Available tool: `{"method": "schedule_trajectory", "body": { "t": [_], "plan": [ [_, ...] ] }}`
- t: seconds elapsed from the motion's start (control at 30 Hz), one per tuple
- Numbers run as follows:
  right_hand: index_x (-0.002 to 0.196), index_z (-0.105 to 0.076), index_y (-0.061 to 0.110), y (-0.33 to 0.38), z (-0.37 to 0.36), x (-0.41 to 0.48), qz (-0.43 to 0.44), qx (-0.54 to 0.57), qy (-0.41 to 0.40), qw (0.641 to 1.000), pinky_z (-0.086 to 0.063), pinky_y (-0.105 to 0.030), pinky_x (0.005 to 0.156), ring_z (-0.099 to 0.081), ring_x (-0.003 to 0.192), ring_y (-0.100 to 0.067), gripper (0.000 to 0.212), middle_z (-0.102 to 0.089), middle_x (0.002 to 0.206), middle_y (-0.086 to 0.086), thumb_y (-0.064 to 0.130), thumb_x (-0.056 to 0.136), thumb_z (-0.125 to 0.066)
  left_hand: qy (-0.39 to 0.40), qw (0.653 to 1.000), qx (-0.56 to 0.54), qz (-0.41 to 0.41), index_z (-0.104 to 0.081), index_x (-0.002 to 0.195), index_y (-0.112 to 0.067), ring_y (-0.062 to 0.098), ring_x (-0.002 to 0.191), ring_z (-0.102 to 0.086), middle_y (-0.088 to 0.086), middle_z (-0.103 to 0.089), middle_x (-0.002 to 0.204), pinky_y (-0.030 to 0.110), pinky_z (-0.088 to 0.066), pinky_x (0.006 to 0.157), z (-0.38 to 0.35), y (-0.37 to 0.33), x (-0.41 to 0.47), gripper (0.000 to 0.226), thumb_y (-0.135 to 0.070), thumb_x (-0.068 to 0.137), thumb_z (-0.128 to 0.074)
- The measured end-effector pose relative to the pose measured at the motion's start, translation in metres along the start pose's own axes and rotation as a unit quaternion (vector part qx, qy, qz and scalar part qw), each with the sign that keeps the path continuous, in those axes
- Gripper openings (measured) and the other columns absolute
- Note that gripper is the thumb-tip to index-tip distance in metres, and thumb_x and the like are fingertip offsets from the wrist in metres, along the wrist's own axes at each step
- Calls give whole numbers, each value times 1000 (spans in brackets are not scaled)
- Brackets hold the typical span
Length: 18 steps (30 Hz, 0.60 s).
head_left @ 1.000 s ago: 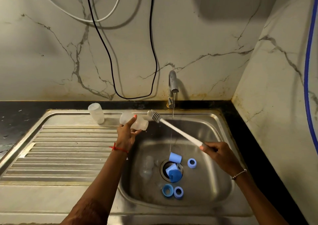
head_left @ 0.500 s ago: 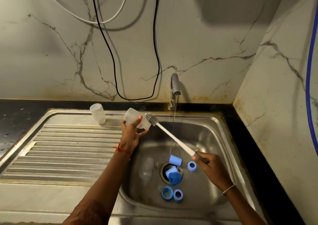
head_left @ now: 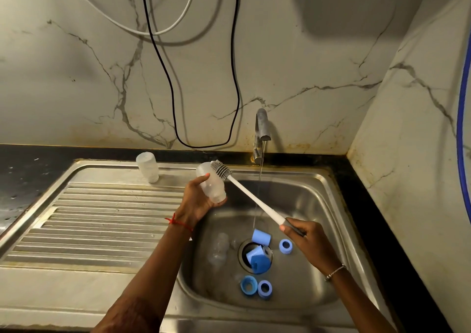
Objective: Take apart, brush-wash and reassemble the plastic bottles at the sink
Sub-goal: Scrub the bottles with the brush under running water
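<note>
Item: bottle [head_left: 211,183], clear, uncapped. Our left hand [head_left: 196,201] grips it over the sink's [head_left: 305,200] left edge. Its long axis is tilted, closed end up and away, mouth seemingly down toward us.
Item: brush [head_left: 244,195]. Our right hand [head_left: 305,241] grips the handle end, the shaft runs up-left, and the bristles sit beside the bottle's closed end.
We judge that brushing inside needs the mouth turned toward the bristles.

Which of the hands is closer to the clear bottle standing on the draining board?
Left. The left hand, holding another bottle, is right of the standing bottle; the right hand grips the brush farther right, over the basin.
</note>
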State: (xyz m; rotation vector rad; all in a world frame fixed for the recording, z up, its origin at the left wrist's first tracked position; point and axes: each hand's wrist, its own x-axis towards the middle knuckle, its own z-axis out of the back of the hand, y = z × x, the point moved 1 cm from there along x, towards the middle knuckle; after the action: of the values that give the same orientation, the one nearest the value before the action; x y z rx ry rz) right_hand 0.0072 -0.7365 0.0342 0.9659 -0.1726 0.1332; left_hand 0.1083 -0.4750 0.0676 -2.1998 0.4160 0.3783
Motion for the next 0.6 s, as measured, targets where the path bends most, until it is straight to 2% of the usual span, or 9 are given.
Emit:
{"method": "schedule_trajectory", "body": {
  "t": [0.07, 0.13, 0.2, 0.27, 0.3, 0.37, 0.47, 0.53, 0.6],
  "plan": [
    [67, -58, -1, -3, 5, -2, 2, 0, 10, 1000, -32, -30, 49, -34, 49, -5, 34, -37, 50, 7, 25, 88, -63, -4, 1000, -21, -11, -40, 130, -8, 28, 91, -55, 16, -55, 105, 36, -58, 60, 6, -4, 2, 41, -22, 91, -47],
    [64, -58, 6, -5, 10, -4, 7, -4, 9, 1000, -32, -27, 51, -35, 49, -1, 29, -37, 50, 12, 24, 86, -66, -4, 999, -26, -20, -42, 127, -8, 28, 90, -55, 15, -56, 104, 34, -56, 61, 10, -7, 3, 38, -23, 92, -44],
    [71, -62, 15, -5, 14, -6, 9, -4, -6, 1000, -37, -26, 53, -47, 47, -7, 29, -54, 51, 12, 41, 83, -66, 8, 1000, -22, -14, -47, 121, -7, 27, 87, -56, 15, -57, 101, 31, -56, 60, 11, -8, 3, 35, -25, 92, -43],
    [81, -65, 8, -3, 15, -4, 3, -8, -31, 999, -45, -31, 55, -58, 54, -12, 47, -65, 61, 1, 55, 80, -62, 22, 1000, -12, 2, -51, 114, -7, 27, 80, -57, 16, -57, 97, 30, -54, 58, 7, -4, 0, 32, -26, 89, -44],
    [77, -65, 5, -2, 15, -2, 0, -17, -40, 999, -45, -32, 54, -53, 52, -6, 45, -61, 57, 3, 50, 81, -63, 30, 999, -8, 9, -51, 114, -7, 27, 78, -58, 16, -57, 96, 29, -54, 57, 4, -2, -1, 35, -27, 86, -46],
    [66, -64, 12, 2, 13, 3, 1, -40, -56, 998, -37, -26, 49, -40, 46, -2, 26, -48, 47, 11, 30, 84, -67, 41, 999, -7, 16, -49, 117, -5, 27, 75, -58, 16, -55, 95, 29, -55, 54, 0, 3, -1, 46, -28, 77, -51],
    [56, -51, 23, 5, 12, 10, 16, -49, -46, 998, -28, -20, 46, -36, 43, -5, 34, -41, 44, 13, 21, 86, -67, 55, 998, -13, 14, -46, 121, -4, 27, 71, -60, 16, -55, 92, 30, -54, 54, -3, 4, 0, 61, -32, 69, -60],
    [60, -58, 14, 0, 13, 8, 25, -28, -30, 999, -32, -26, 47, -36, 45, -3, 31, -41, 45, 10, 32, 84, -68, 66, 997, -29, 12, -49, 117, -6, 25, 69, -62, 16, -58, 90, 31, -54, 56, -1, 1, 1, 73, -35, 56, -76],
    [69, -65, 5, -5, 14, 4, 31, 12, -8, 999, -42, -32, 51, -48, 51, -2, 55, -52, 51, 4, 58, 78, -62, 67, 996, -49, 18, -52, 113, -7, 23, 66, -65, 15, -62, 88, 29, -55, 55, 0, -3, 1, 61, -41, 66, -72]
  ]
}}
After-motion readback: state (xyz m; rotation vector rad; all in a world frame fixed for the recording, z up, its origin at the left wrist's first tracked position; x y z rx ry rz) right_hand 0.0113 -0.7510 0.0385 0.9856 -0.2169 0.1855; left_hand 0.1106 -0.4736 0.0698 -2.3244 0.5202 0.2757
